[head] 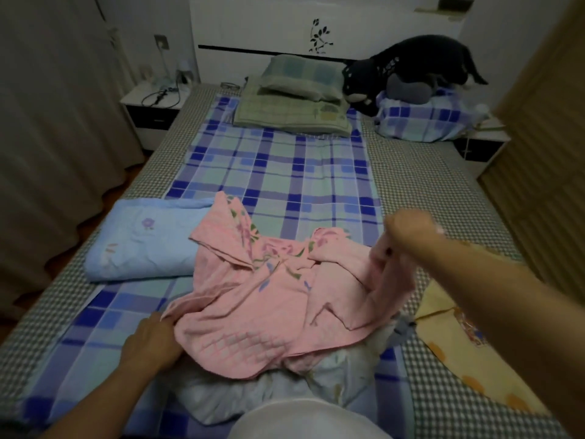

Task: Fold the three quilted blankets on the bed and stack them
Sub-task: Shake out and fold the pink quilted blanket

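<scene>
Dim bedroom, plaid-sheeted bed (278, 172) filling the view. At its near edge the left hand (152, 339) grips the pink quilted blanket (253, 299) at its left border, fingers tucked under the cloth; the right hand (408, 236) pinches and lifts its right corner. A folded blue blanket (142, 239) lies just left, a yellow blanket (468, 353) right. Pillows (294, 96) sit far by the headboard.

The crumpled pink quilted blanket (269, 299) hides the left hand's (152, 342) fingertips and most of a white bundle (253, 394). The yellow quilted blanket (468, 359) lies partly behind the blurred right forearm (493, 299).
</scene>
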